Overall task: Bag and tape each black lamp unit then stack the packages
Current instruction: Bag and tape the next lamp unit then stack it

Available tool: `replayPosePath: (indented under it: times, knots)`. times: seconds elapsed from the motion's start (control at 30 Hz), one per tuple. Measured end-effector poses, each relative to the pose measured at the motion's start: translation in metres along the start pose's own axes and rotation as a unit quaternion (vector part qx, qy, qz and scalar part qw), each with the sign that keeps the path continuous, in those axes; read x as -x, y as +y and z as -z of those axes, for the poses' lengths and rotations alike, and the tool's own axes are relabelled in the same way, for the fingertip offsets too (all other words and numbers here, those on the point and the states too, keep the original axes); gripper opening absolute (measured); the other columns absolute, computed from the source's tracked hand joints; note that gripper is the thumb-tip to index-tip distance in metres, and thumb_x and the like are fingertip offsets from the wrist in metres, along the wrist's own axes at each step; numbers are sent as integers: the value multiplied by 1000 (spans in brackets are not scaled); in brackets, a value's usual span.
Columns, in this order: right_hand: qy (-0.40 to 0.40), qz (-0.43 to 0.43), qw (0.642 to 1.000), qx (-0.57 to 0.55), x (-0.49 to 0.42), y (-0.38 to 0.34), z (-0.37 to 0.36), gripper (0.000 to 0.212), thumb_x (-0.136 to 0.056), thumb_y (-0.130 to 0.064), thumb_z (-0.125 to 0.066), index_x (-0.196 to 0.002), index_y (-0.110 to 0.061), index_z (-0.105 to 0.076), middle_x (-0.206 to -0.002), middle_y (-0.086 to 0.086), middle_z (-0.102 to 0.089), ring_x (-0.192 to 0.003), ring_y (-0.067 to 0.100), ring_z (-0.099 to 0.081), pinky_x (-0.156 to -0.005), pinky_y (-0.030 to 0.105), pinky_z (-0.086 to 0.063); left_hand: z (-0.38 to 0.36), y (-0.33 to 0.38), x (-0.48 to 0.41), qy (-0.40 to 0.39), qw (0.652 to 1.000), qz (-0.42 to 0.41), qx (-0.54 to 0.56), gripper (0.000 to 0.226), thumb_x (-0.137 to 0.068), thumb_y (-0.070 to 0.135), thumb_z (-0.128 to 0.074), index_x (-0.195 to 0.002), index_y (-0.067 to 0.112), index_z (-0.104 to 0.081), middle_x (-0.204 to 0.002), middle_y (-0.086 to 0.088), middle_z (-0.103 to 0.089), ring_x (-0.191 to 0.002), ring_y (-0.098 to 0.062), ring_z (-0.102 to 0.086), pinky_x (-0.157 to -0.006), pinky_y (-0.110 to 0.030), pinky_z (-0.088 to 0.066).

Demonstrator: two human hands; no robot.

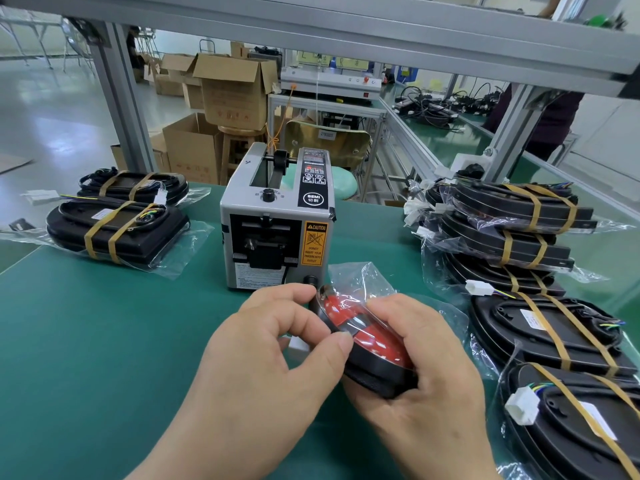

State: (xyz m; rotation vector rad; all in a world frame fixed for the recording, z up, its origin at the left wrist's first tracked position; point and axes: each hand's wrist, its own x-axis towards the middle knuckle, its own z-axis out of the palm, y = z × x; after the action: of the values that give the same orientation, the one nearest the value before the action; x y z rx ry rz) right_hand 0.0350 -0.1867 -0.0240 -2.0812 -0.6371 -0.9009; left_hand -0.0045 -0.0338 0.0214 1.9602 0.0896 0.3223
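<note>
Nearest the camera, both hands meet low over the green bench [104, 358]. The right hand [429, 382] cradles a lamp unit [375, 344] from below. Its fingers curl under the black body and its thumb lies over the red lens, so this grip is closed round the unit and carries its weight. The left hand [277, 344] has a closed grip too: thumb and forefinger pinch the clear bag [360, 282] against the unit's near rim. The unit sits partly inside that bag, whose open mouth stands up crumpled beyond the hands. This looks like the bagging step, with the film being drawn snug before any tape goes on. The unit is tilted toward the person, probably so the film's edge can be seen.

Just to the right, 2 bagged black units [554, 341] lie flat at the bench edge, each crossed by tan bands, with white connectors showing. Further back on that side, a leaning stack [512, 233] holds at least 3 more bagged units.

Straight ahead, just beyond the bag's mouth, stands a grey tape dispenser [277, 220]. Its outlet faces the person, likely so a strip can be taken with 1 hand while the other keeps the package. Whether a strip waits there I cannot tell.

At far left, 2 more banded packages [117, 226] lie one behind the other, well apart from the right-hand pile. Which group is finished I cannot tell. Beyond the bench stand open cardboard boxes [235, 88].
</note>
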Motion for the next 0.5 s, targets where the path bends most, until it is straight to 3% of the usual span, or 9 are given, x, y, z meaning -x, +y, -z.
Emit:
replayPosePath:
  times: [0.2, 0.37, 0.5]
  knots:
    - [3, -2, 1000, -5, 1, 1, -1, 62, -58, -29, -83, -114, -28, -57, -114, -8, -62, -108, 11, -60, -79, 45, -52, -2, -3, 2, 8, 1000, 13, 8, 14, -54, 49, -71, -64, 39, -68, -107, 38, -57, -70, 7, -55, -74, -14, -38]
    - [6, 3, 1000, -8, 2, 1, -2, 57, -60, -30, -84, -112, -23, -62, -114, -8, -63, -107, 12, -61, -78, 46, -52, -1, -7, -1, 0, 998, 32, 57, 22, -49, 51, -74, -63, 36, -69, -106, 36, -59, -90, 3, -64, -87, -25, -46]
    - [6, 6, 1000, -7, 2, -2, -2, 57, -62, -34, -82, -113, -28, -58, -114, -13, -61, -109, 9, -59, -79, 46, -52, -1, -11, -4, 1, 990, 55, 132, 35, -41, 47, -78, -71, 32, -66, -105, 29, -65, -86, -1, -68, -82, -26, -51]
